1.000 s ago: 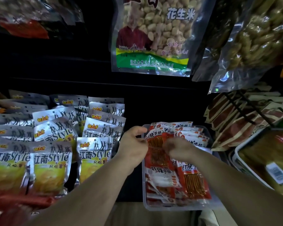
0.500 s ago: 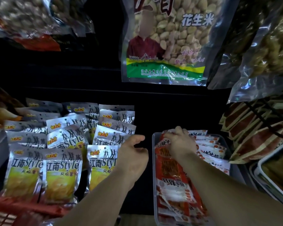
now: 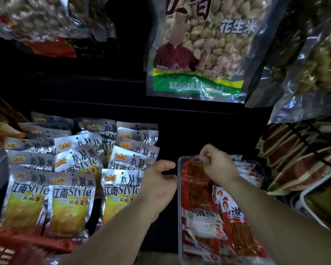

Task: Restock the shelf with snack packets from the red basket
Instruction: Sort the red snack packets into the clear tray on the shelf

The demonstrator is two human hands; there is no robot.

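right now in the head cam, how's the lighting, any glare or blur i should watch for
Head view: dim overall, the shelf back almost black; glare streaks on the silver chip packets and the hanging peanut bag; the red packets in the clear tray smear toward the bottom edge, and the red basket at lower left is blurred; wide-angle bending at the frame edges.

Left of frame, chip packets (image 3: 71, 197): silver foil, shiny, creased. Lower right, red packets (image 3: 199, 199): glossy printed plastic film with clear windows. The tray (image 3: 180, 217) holding them: clear hard plastic, smooth. Top centre, peanut bag (image 3: 199, 54): transparent glossy plastic, wrinkled, glare spots. Lower left corner, red basket (image 3: 8, 243): moulded plastic lattice, blurred. Behind, shelf (image 3: 208, 131): dark, matt.
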